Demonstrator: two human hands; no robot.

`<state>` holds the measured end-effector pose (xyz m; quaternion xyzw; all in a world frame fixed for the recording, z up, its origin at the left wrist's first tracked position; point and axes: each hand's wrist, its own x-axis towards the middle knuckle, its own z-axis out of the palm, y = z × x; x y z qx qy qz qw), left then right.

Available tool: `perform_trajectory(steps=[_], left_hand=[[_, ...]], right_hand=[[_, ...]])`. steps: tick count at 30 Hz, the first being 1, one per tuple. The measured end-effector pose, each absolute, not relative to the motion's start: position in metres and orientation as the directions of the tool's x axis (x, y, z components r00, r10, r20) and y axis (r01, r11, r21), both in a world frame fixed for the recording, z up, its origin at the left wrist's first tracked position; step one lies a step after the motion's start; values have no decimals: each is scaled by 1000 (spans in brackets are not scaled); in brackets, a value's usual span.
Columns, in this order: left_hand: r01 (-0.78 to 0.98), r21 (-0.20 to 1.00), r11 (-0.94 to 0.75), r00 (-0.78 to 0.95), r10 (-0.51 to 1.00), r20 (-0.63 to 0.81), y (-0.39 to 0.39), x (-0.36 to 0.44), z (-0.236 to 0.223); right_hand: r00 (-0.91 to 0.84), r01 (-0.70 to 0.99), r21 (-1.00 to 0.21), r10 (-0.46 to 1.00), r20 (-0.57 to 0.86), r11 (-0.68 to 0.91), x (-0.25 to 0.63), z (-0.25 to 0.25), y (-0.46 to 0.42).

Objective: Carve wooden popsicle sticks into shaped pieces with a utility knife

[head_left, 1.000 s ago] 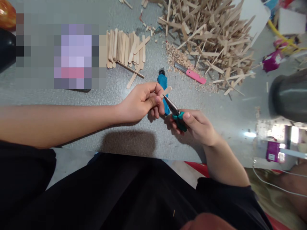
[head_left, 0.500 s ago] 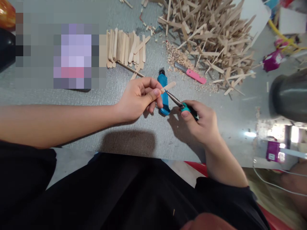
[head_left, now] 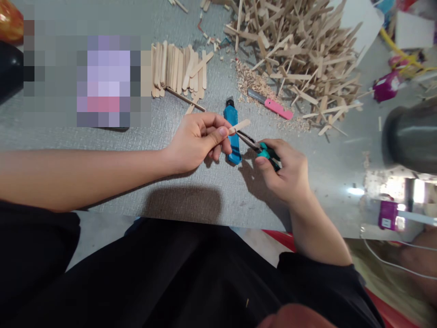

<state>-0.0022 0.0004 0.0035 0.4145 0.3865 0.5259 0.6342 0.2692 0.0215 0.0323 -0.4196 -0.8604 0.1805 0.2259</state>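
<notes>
A pale wooden craft stick (head_left: 242, 125) is pinched between the thumb and fingers of my left hand (head_left: 205, 139), its rounded end pointing up to the right. My right hand (head_left: 287, 171) is wrapped round the green-and-black handles of a pair of long-nose pliers (head_left: 251, 142). The pliers' jaws are slightly apart, with their tips at the stick's lower edge beside my left fingertips. Whether the tips touch the stick, I cannot tell. Beneath the stick lies a blue tool-like object with a black end (head_left: 232, 114), partly hidden by my left fingers.
Several craft sticks (head_left: 177, 68) lie in a row at upper left, with a thin rod (head_left: 186, 99) below. A big heap of sticks (head_left: 300, 50) fills the upper right. Beside it are shavings (head_left: 254, 82) and a pink-handled cutter (head_left: 278, 108). A dark cylinder (head_left: 409, 139) stands right.
The pliers' jaws have parted a little and their handles have spread in my right hand. My left hand keeps the stick in nearly the same place.
</notes>
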Motion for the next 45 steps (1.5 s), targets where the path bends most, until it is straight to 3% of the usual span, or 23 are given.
perform_trajectory(steps=[8, 19, 29, 37, 45], left_hand=[[-441, 897, 17, 149, 987, 54, 6, -3, -9], [-349, 935, 62, 133, 991, -17, 3, -2, -3], [-341, 939, -51, 45, 997, 70, 2, -4, -11], [-378, 926, 21, 122, 992, 28, -1, -5, 2], [-392, 918, -60, 131, 984, 120, 1, -4, -8]], right_hand=[[-578, 639, -469, 783, 230, 610, 271, 31, 22], [-575, 632, -507, 793, 202, 587, 271, 34, 25], [-538, 613, -659, 841, 56, 436, 278, 38, 30], [-563, 589, -736, 823, -77, 334, 280, 40, 30], [-592, 470, -869, 786, -180, 155, 283, 41, 29]])
